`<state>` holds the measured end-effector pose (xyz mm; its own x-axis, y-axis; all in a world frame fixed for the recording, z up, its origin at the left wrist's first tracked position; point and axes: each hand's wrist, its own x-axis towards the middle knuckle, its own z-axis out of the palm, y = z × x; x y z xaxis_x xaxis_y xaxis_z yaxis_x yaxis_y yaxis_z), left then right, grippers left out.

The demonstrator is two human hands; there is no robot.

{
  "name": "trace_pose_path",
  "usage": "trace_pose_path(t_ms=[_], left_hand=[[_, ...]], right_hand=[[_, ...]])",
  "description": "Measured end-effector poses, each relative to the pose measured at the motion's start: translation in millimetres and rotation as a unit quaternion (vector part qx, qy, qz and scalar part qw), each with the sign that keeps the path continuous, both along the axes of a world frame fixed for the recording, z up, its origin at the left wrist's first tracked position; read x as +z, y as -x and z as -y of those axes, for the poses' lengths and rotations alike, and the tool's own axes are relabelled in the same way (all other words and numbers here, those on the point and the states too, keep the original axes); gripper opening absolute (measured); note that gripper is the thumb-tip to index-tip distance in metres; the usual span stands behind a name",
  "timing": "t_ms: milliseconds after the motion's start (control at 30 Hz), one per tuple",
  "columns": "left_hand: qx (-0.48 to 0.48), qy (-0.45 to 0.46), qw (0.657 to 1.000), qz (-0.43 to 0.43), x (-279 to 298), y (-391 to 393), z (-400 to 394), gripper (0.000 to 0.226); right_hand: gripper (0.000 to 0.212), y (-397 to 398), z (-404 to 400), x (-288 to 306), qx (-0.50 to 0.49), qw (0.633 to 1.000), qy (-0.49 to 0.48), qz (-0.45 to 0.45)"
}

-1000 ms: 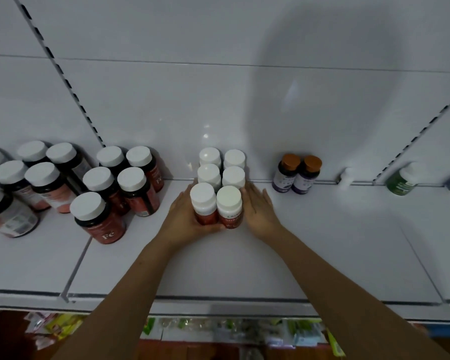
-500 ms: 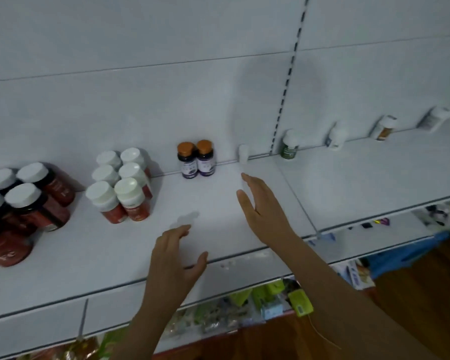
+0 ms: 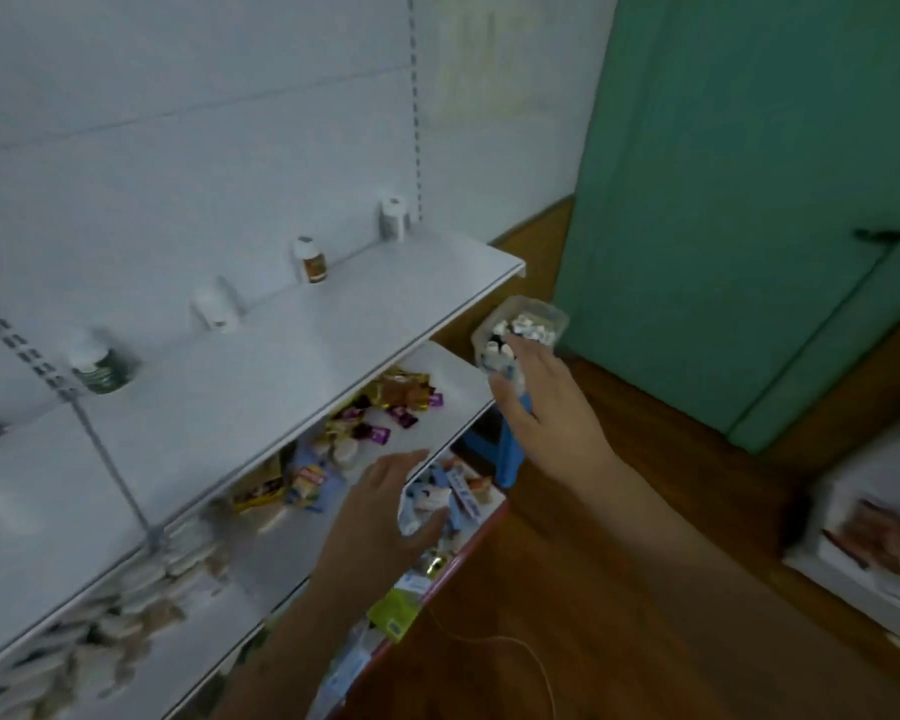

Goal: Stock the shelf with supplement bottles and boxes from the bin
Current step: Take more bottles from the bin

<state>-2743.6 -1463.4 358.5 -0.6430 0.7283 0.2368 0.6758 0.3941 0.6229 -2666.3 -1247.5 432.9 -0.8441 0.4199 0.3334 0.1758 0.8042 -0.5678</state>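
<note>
A clear plastic bin (image 3: 520, 327) full of white-capped bottles stands on a blue stool (image 3: 494, 449) past the right end of the white shelf (image 3: 281, 356). My right hand (image 3: 546, 407) reaches toward the bin with fingers spread and holds nothing; its fingertips are just short of the bin. My left hand (image 3: 385, 506) hangs lower, in front of the lower shelf, loosely curled and empty. Along the back of the shelf stand a green-labelled bottle (image 3: 100, 363), a white bottle (image 3: 217, 309), an orange-labelled bottle (image 3: 312, 259) and another white one (image 3: 393, 218).
The lower shelf (image 3: 437, 376) holds several sachets and packets. A green door (image 3: 749, 200) fills the right side above a wooden floor (image 3: 645, 589). A white box (image 3: 884, 522) lies at the far right. A thin cable trails on the floor.
My view has swung right from the grouped bottles to the shelf's right end and the bin. Both hands have left the shelf top; the right one now stretches toward the bin.
</note>
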Motion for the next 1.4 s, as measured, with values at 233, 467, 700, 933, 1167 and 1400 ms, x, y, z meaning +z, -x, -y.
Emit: trace_pose_path(t_ms=[233, 467, 700, 933, 1167, 1400], left_hand=[[-0.085, 0.039, 0.995, 0.042, -28, -1, -142, 0.075], [-0.121, 0.04, 0.988, 0.082, -45, 57, -284, 0.082], [-0.132, 0.062, 0.984, 0.099, -31, 134, -412, 0.059], [-0.111, 0.071, 0.982, 0.133, -65, 184, -513, 0.057], [-0.053, 0.145, 0.975, 0.162, -109, 243, -642, 0.055], [0.042, 0.235, 0.942, 0.237, -143, 279, -723, 0.08]], right_hand=[[0.053, -43, -139, -4, -0.118, 0.993, 0.012, -0.011], [0.063, -3, -273, -18, -0.16, 0.986, 0.016, 0.04], [0.067, 61, -391, 0, -0.163, 0.983, 0.02, 0.082], [0.064, 112, -500, -32, -0.157, 0.981, 0.047, 0.102], [0.06, 207, -647, -77, -0.068, 0.991, 0.051, 0.107], [0.061, 301, -776, -107, 0.052, 0.986, 0.057, 0.149]])
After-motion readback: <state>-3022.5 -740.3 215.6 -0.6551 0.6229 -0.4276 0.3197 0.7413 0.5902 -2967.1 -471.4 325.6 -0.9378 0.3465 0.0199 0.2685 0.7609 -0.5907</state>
